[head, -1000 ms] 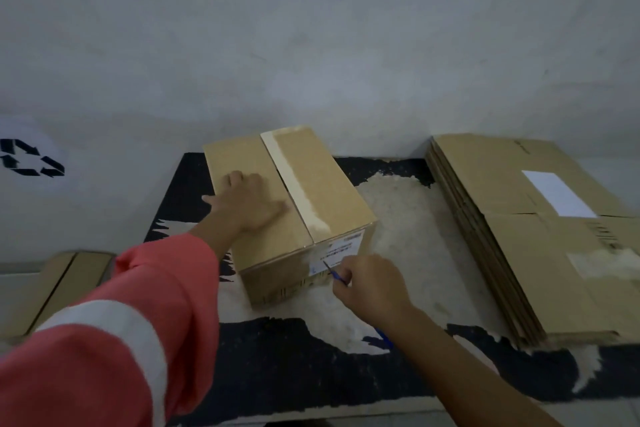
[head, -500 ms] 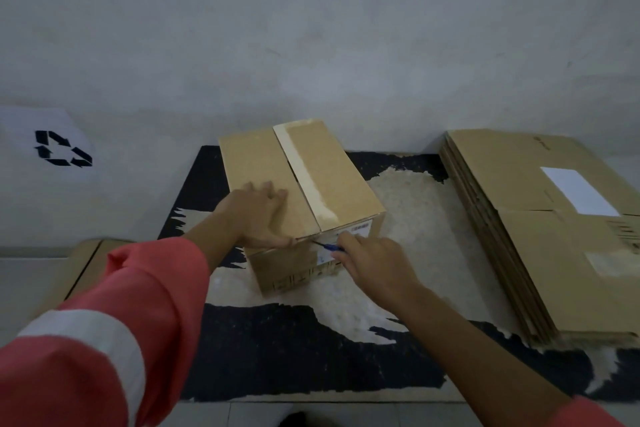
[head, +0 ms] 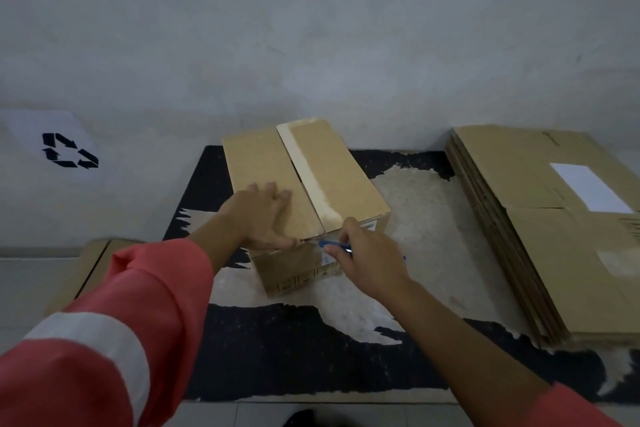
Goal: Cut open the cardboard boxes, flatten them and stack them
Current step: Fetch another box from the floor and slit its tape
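1. Box (head: 304,191): sitting mid-mat (head: 277,350), taped seam (head: 311,180) running away from you.
2. Left hand (head: 263,215): pressing flat, fingers straight, on the left flap.
3. Right hand (head: 367,260): gripping the blue cutter (head: 334,246), tip at the seam's near end.
4. Technique: be drawing the blade shallow, away from your thumb.
5. Room: flattened stack (head: 554,236) lying well right; wall (head: 311,45) just behind.

coral-pink sleeve (head: 104,340) with one pale reflective band (head: 90,350)

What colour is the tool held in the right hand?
The tool is blue, best seen in head view.
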